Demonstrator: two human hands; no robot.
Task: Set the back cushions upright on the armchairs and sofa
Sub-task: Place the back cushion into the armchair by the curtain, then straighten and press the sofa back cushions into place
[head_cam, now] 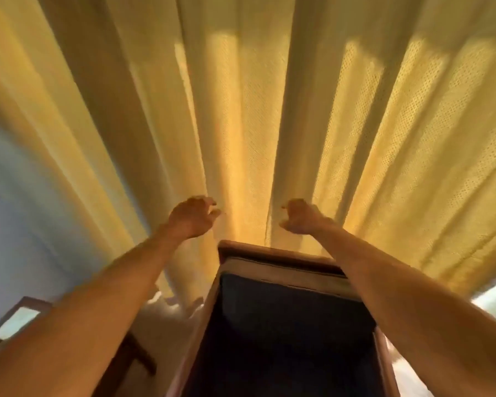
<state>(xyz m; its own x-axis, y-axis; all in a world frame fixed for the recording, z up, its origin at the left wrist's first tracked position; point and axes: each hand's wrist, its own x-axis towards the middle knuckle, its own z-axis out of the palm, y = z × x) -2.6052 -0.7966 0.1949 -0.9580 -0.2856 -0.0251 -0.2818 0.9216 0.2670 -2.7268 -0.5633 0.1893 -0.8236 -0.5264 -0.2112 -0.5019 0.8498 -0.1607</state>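
An armchair with a wooden frame [258, 249] stands below me, backed against a yellow curtain. Its dark blue back cushion [284, 319] stands against the frame, with a pale piped top edge [287, 272]. Both my arms are stretched out above the chair's back. My left hand [191, 217] hovers left of the frame's top with its fingers loosely curled and holds nothing. My right hand [299, 217] hovers just right of a curtain fold, fingers also loosely curled, touching neither the chair nor the cushion. The chair's seat is out of sight.
A long yellow curtain [241, 110] fills the wall behind the chair. A wooden side table with a glass top [20, 315] stands at the lower left by a pale blue wall [17, 210]. Bright window light [493, 296] shows under the curtain at right.
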